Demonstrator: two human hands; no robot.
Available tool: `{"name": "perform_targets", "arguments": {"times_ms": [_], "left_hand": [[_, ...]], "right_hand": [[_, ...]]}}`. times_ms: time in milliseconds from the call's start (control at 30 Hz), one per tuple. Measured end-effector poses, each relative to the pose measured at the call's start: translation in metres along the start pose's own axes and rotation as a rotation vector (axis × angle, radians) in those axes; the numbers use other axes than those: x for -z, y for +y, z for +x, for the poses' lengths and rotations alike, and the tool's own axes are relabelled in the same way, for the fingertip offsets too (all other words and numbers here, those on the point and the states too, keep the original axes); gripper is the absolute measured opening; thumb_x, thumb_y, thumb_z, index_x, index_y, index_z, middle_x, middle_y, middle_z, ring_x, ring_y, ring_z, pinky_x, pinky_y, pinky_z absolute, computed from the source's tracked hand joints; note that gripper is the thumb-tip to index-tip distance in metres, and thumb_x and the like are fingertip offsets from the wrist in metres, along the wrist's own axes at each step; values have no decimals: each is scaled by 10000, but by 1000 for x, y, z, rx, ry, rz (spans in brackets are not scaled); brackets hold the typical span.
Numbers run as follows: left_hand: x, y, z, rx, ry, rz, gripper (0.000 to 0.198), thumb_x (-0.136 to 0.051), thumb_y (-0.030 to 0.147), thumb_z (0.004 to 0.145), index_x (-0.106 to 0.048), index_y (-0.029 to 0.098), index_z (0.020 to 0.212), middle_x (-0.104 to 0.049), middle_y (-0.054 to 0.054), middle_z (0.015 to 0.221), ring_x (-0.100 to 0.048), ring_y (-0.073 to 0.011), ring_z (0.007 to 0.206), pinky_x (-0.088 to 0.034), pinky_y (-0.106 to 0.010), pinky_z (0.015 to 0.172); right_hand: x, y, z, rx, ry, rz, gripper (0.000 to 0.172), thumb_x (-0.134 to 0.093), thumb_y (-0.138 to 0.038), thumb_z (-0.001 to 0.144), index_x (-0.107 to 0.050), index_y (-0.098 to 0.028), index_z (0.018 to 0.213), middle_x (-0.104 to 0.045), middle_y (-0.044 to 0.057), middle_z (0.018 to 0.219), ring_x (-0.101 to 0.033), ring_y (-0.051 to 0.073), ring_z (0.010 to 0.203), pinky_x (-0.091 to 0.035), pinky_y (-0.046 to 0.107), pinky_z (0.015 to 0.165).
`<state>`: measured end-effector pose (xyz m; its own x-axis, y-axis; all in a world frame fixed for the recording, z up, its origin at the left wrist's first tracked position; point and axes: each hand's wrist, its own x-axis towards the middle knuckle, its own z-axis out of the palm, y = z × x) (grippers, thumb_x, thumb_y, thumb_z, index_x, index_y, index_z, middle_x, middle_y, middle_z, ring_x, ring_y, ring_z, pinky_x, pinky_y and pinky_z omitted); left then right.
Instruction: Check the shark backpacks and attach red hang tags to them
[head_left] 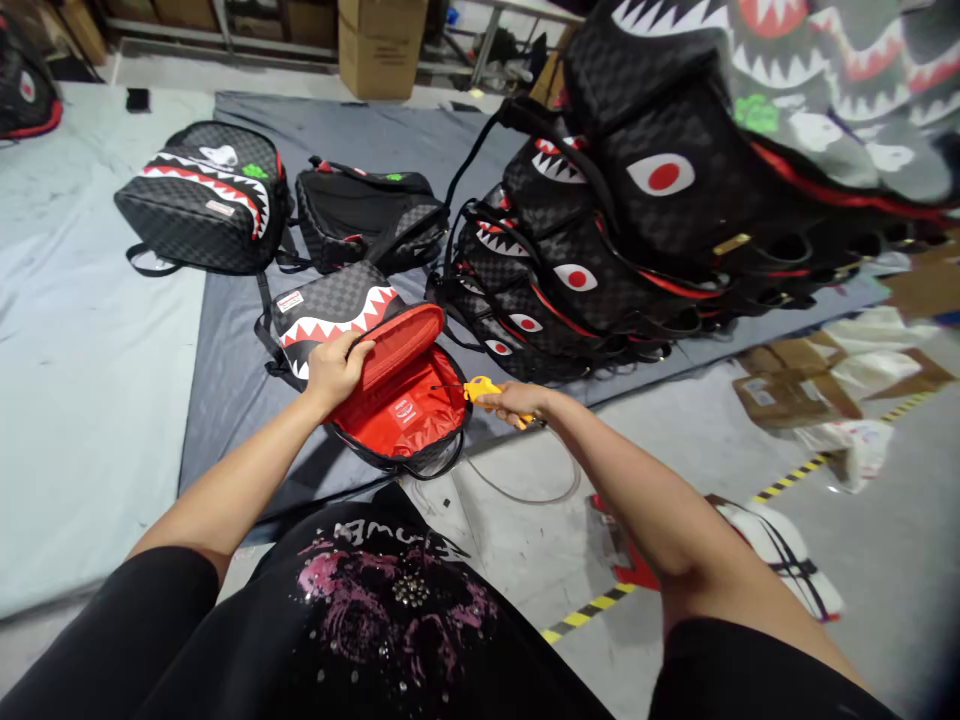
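Observation:
A dark checkered backpack [330,290] with a shark-mouth print lies in front of me, its top unzipped and its red lining [409,410] showing. My left hand [335,372] is closed on the edge of its front panel, folding it back from the opening. In my right hand [517,400] is a yellow air blow gun [482,389]. Its thin dark nozzle points left into the open bag, over the red lining. A clear hose [525,498] loops below the gun. The fingertips of my right hand are partly hidden behind the gun's handle.
Two more backpacks, one upright [217,200] and one lying flat [367,215], are on the table's grey cover [225,330]. At right rises a tall stack of similar backpacks [615,230]. A cardboard box [382,45] stands behind; flattened cartons [787,385] and plastic lie on the floor at right.

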<state>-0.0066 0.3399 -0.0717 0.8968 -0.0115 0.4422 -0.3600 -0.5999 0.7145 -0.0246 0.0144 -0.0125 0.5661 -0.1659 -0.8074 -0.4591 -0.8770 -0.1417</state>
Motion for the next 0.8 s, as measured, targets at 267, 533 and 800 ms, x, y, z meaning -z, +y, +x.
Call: {"name": "perform_targets", "arguments": {"times_ms": [267, 533, 800], "left_hand": [[-2, 12, -7, 44, 63, 102, 360, -468, 464, 929, -657, 190, 792, -571, -10, 589, -506, -131, 528, -326, -254, 567], [-5, 20, -21, 144, 136, 246, 364, -471, 467, 933, -671, 181, 829, -632, -28, 655, -558, -139, 583, -348, -255, 598], [-9, 26, -29, 261, 188, 292, 351, -508, 444, 938, -701, 157, 882, -675, -42, 706, -617, -157, 639, -371, -255, 622]], "right_hand": [[-6, -11, 34, 156, -242, -126, 349, -591, -481, 916, -567, -160, 779, -482, -63, 485, -429, 82, 376, -377, 206, 426], [15, -22, 59, 231, -223, -499, 316, -610, -437, 902, -633, -123, 915, -555, -6, 571, -492, 123, 445, -414, 248, 484], [39, -4, 68, 191, -574, -426, 366, -641, -513, 867, -570, -160, 797, -427, -72, 468, -391, 79, 364, -341, 197, 386]]}}
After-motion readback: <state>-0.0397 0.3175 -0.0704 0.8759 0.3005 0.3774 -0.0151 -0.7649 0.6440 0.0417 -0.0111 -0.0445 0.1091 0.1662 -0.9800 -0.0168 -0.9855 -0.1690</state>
